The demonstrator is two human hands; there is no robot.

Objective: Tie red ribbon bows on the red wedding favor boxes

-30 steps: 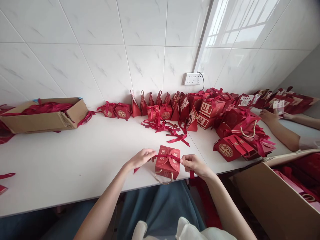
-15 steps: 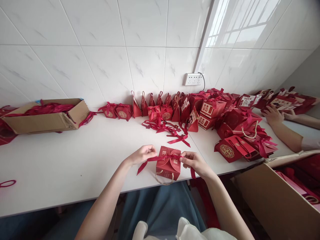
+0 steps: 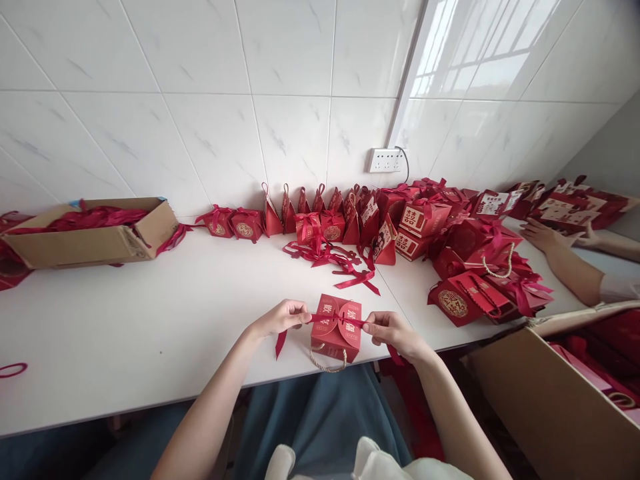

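Observation:
A red gift box [image 3: 334, 340] with gold print and a twisted cord handle rests near the table's front edge. Across its top runs a dark red ribbon [image 3: 327, 318], stretched nearly straight through the middle of the lid. My left hand [image 3: 287, 317] pinches the ribbon at the box's left side, its loose end hanging below. On the right side my right hand [image 3: 390, 331] pinches the other part, with a tail hanging under the fingers. Both hands are just off the box's sides.
Loose ribbons [image 3: 350, 263] lie behind the box. Red boxes [image 3: 423, 220] line the wall and pile up at right. A ribbon-filled cardboard box [image 3: 85, 245] stands left, a large carton [image 3: 550, 393] lower right. Another person's hands [image 3: 550, 237] touch boxes at far right.
The ribbon across the lid has been drawn straighter and tighter between my hands. My left hand has shifted slightly left. At far right, the other person's hands have moved a little.

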